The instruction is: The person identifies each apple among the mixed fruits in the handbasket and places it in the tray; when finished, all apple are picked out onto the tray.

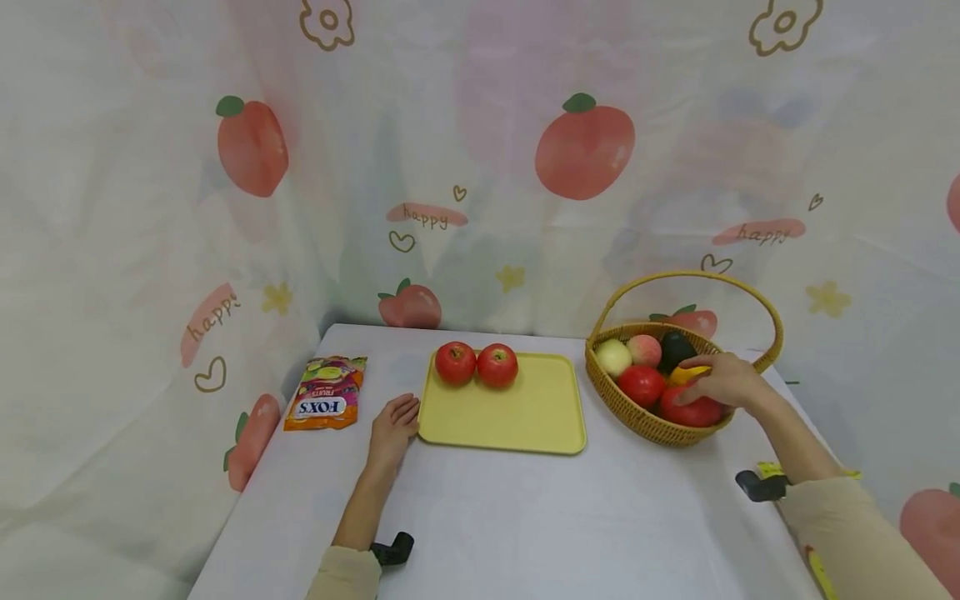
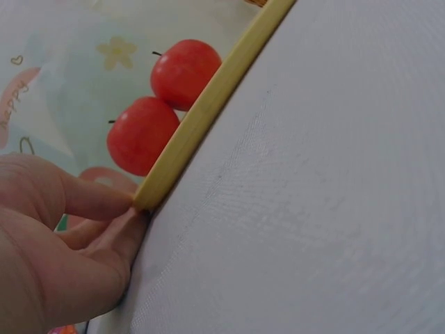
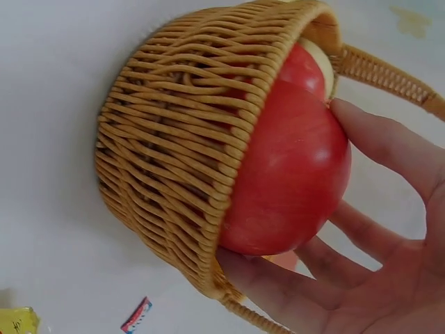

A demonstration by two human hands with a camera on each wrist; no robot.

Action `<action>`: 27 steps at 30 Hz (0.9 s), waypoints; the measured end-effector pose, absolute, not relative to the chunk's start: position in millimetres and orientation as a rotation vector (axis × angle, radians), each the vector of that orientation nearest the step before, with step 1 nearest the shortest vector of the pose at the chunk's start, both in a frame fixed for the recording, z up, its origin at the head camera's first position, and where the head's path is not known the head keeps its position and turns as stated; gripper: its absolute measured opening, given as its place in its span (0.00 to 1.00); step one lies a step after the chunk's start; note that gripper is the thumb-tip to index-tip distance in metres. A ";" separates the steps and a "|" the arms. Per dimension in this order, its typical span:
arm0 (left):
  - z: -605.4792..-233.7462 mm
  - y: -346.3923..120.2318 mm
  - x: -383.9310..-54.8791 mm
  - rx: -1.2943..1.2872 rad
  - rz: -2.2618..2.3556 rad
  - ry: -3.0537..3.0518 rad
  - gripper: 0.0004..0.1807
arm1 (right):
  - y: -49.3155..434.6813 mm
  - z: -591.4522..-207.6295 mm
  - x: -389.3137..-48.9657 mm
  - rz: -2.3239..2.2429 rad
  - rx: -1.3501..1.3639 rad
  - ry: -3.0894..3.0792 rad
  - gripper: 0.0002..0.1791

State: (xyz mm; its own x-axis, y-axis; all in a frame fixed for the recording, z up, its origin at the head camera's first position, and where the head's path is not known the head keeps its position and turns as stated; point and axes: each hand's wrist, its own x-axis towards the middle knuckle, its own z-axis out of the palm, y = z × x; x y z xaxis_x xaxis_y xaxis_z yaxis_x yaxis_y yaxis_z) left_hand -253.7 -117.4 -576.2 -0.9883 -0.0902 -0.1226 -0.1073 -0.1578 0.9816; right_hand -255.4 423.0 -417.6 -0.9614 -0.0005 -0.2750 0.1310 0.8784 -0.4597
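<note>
My left hand (image 1: 393,423) is at the left edge of a yellow tray (image 1: 510,417); in the left wrist view, thumb and fingers pinch its corner. Two red apples (image 1: 455,363) sit side by side at the tray's far left. Over the right side of a wicker basket (image 1: 637,417), my right hand (image 1: 723,381) grips a smooth, round red fruit (image 3: 292,174), thumb on one side and fingers on the other. The fruit is still inside the basket rim. Near the fingers is a yellow fruit (image 1: 686,375), partly hidden by the hand.
Beside the gripped fruit, the basket holds another red fruit (image 1: 641,387), a pale round fruit (image 1: 613,357), a peach (image 1: 644,350) and a dark green fruit (image 1: 677,350). Its tall handle (image 1: 682,274) arches above. A FOX'S candy bag (image 1: 327,393) lies left of the tray.
</note>
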 end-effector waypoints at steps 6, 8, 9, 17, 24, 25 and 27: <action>-575.8 -117.5 -253.0 -0.267 2.362 2.051 0.29 | 422.0 -405.6 -252.2 -0.796 0.138 2.746 0.50; -575.9 -117.3 -252.9 -0.261 2.365 2.055 0.29 | 421.6 -402.7 -249.7 -0.790 0.142 2.763 0.50; -576.1 -117.2 -253.0 -0.255 2.367 2.058 0.29 | 421.3 -401.7 -248.3 -0.785 0.153 2.771 0.50; -577.4 -117.0 -253.8 -0.261 2.363 2.043 0.29 | 420.3 -396.0 -237.6 -0.820 0.191 2.853 0.52; -576.3 -117.2 -252.6 -0.270 2.357 2.021 0.29 | 413.0 -391.7 -229.4 -1.011 0.259 2.853 0.54; -575.8 -117.0 -252.3 -0.266 2.358 2.019 0.29 | 411.9 -390.8 -227.9 -1.045 0.273 2.843 0.54; -574.9 -116.7 -251.9 -0.262 2.358 2.018 0.29 | 409.9 -389.3 -225.3 -1.103 0.294 2.834 0.56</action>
